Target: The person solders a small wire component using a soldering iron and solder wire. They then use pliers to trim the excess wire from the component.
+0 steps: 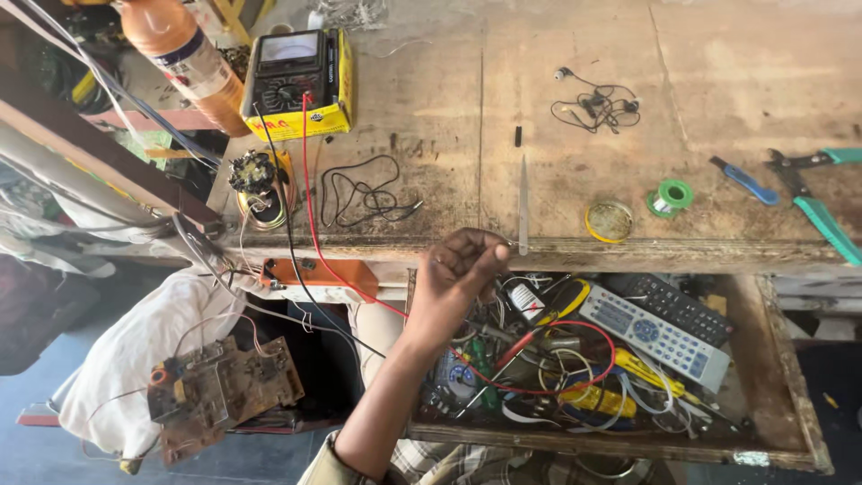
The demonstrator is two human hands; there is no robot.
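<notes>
So right now the right hand (pixel 462 269) is up at the front edge of the bench (pixel 718 90), fingers (pixel 489 247) pinched narrow on the near end of a slim metal tool, tweezers by the look of it (pixel 523 202), which lies flat on the wood pointing away from the person. Looks like the pick-up step to me, either just gripping it or just setting it down, can't tell which. Left hand isn't in view at all. Right below is the open drawer (pixel 790 377), stuffed with two remotes (pixel 655 337), red wire (pixel 575 382) and loose junk. A solder tin (pixel 610 221) sits just beside the tool, with a green solder spool (pixel 671 197) near that. The next bit calls for a firm pinch and a clean lift, keeping clear of the red meter lead (pixel 310 193) that hangs over the edge on the left
</notes>
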